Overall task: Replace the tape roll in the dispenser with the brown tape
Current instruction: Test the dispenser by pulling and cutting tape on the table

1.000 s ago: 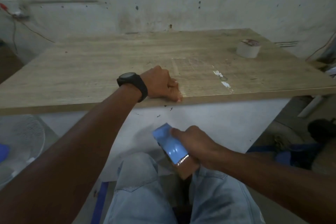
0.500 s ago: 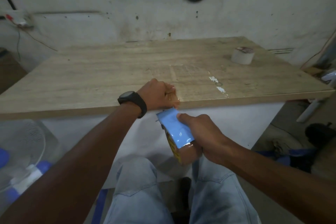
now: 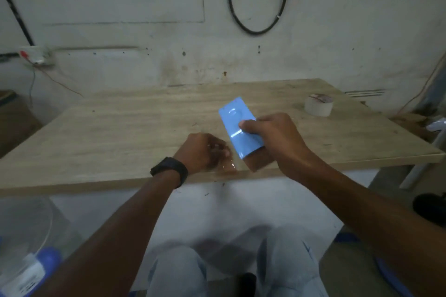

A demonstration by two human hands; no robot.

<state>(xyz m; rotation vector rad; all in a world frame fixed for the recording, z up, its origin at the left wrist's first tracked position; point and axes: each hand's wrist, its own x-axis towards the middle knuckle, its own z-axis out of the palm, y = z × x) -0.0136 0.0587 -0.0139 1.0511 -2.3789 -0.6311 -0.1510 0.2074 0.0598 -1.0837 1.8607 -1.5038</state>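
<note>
Dispenser [image 3: 237, 128], blue, was held over the wooden surface [image 3: 120, 132], near its front edge, tilted with one rounded end pointing up and away from the person. Brown tape [image 3: 257, 163] showed at its lower end, under the blue body; how it sat inside could not be told. Surface was the biggest thing, pale wood grain, standing against a stained wall [image 3: 144, 7] with a black cable loop [image 3: 258, 0] hanging behind the dispenser. Two bare forearms came in from below, knees in light jeans [image 3: 287, 263] under the front edge. Right hand [image 3: 272, 137] was the grip on the dispenser: fingers wrapped round its lower half, thumb pressed on the blue face, clamped tight. Left hand [image 3: 202, 154] rested just left of the dispenser on the surface, fingers curled together and pinching a clear shiny strip [image 3: 225, 163] that ran toward the dispenser's lower end; blurred, so the exact contact could not be told. Black watch [image 3: 170, 171] on the left wrist. White tape roll [image 3: 318, 105] sat upright on the surface well right of and behind the dispenser, apart from both hands.
</note>
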